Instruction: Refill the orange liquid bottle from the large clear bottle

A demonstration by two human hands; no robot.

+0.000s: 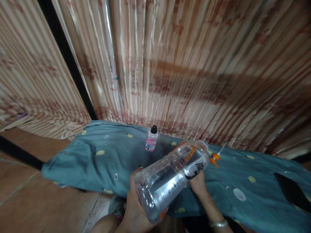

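A large clear plastic bottle [167, 181] with an orange and printed label is tilted in front of me, its neck to the upper right. My left hand [138, 207] is closed around its lower end. My right hand [198, 184] reaches behind the bottle near the neck end; its fingers are hidden there. Just past the neck shows an orange spray or pump head [214, 158] with a thin white tube; I cannot tell whether it lies on the cloth. A small clear bottle [151, 143] with a black cap and pink label stands beyond, on the green cloth.
The green patterned cloth [82, 161] covers a long low surface. On its right lie a dark flat object [291, 191] and a pale round spot or disc [239, 194]. Pleated curtains [165, 64] hang behind, with a black pole [70, 61] at the left. Brown tiles [48, 207] cover the floor.
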